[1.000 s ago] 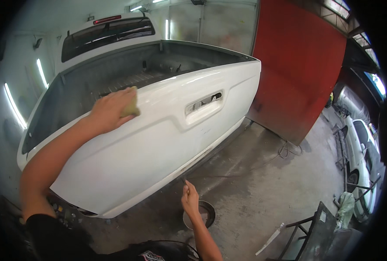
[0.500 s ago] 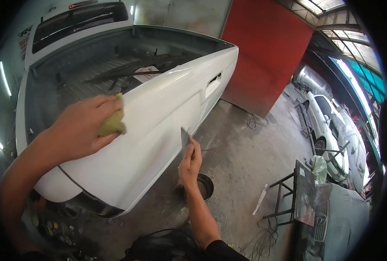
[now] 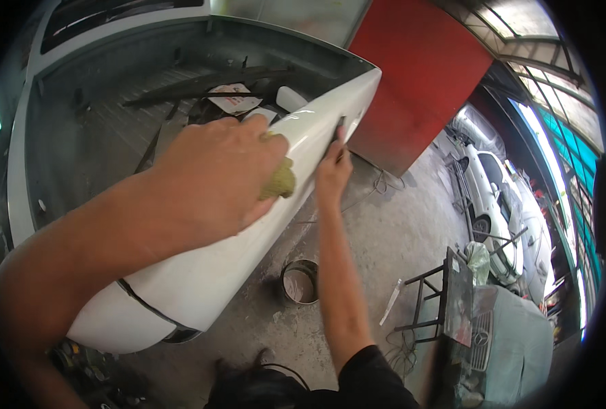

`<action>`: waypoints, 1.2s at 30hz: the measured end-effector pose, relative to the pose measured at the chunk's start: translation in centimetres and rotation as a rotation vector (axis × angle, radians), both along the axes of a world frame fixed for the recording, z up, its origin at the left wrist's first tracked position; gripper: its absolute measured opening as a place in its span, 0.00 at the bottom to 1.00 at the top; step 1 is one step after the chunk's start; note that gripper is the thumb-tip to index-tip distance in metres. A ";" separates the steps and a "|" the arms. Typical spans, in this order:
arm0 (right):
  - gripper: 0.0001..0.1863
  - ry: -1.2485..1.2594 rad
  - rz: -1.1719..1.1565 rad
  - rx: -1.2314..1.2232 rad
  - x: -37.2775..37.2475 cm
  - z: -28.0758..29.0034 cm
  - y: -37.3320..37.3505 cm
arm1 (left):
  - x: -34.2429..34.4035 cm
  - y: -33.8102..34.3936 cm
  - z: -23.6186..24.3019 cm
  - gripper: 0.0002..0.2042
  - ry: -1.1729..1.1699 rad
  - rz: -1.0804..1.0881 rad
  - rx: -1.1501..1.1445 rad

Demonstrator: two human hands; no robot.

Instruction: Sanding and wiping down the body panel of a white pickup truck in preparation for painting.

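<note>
A white pickup's tailgate (image 3: 224, 279) runs diagonally through the view, its top edge curved. My left hand (image 3: 221, 180) is closed on a yellow-green sponge or cloth (image 3: 280, 177) over that top edge, its arm reaching in from the lower left. Farther along the tailgate, my right hand (image 3: 332, 163) grips a thin, dark flat tool (image 3: 342, 125) close to the panel's outer face, near the handle recess. Its exact contact with the panel is unclear. Behind my left hand lies the grey truck bed (image 3: 112, 136), holding dark strips (image 3: 149, 99) and a printed sheet (image 3: 231, 103).
A red panel (image 3: 419, 75) stands behind the tailgate. On the concrete floor (image 3: 364, 238) are a round bucket (image 3: 289, 271), hoses and cables. At right are white cars (image 3: 494, 204), a metal stand (image 3: 455, 293) and a covered grey car front (image 3: 507, 341).
Both hands have moved forward and right along the tailgate, my right hand rising from below the panel toward the handle. The view has shifted with the head.
</note>
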State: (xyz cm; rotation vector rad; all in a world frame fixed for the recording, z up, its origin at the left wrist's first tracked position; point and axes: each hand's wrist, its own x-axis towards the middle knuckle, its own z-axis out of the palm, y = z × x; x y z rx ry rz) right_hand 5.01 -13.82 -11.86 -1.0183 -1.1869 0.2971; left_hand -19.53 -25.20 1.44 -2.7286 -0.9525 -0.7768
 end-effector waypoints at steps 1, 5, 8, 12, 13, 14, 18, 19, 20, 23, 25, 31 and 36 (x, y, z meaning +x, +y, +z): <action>0.25 -0.010 0.006 -0.019 -0.4 0.4 0.0 | 0.0 0.2 0.0 0.19 0.015 0.004 -0.041; 0.24 -0.108 -0.053 0.103 -6.6 -0.9 -5.1 | -0.7 0.2 -1.1 0.21 0.038 0.087 -0.067; 0.24 -0.284 0.005 0.302 -10.4 -5.3 -9.9 | -2.1 -0.7 -0.5 0.22 0.075 0.066 -0.169; 0.22 -0.199 -0.029 0.226 -2.9 -2.5 -4.0 | -0.1 -1.4 1.8 0.21 0.298 0.172 -0.284; 0.22 -0.231 -0.172 0.173 -0.5 -0.3 -2.0 | -0.1 -1.3 1.7 0.21 0.235 0.135 -0.215; 0.23 -0.154 -0.148 0.072 1.2 1.0 -0.4 | -0.2 -1.0 1.3 0.21 0.174 0.098 -0.144; 0.23 -0.103 -0.125 0.056 -3.6 -1.0 -1.5 | -2.2 -0.4 -0.5 0.22 0.017 -0.011 0.039; 0.23 -0.233 -0.155 0.066 -6.7 -2.2 -4.5 | -2.9 -0.2 -0.9 0.23 -0.022 -0.031 0.005; 0.24 -0.247 -0.106 0.283 -10.2 -3.1 -7.1 | -3.2 -0.1 -1.0 0.24 -0.063 -0.050 -0.024; 0.27 -0.439 0.060 0.466 -10.8 -5.5 -10.2 | -1.8 -0.6 0.6 0.25 -0.011 -0.037 -0.096; 0.25 -0.465 -0.068 0.310 -6.0 -4.8 -7.9 | -0.6 -0.5 0.9 0.26 -0.020 -0.052 -0.107; 0.22 0.128 0.003 -0.130 -4.5 -0.6 -1.4 | -2.6 -0.9 1.0 0.29 0.090 0.039 -0.165; 0.36 -0.143 0.173 0.197 -12.9 -6.8 -12.4 | -2.2 -0.7 0.3 0.30 0.052 0.101 -0.188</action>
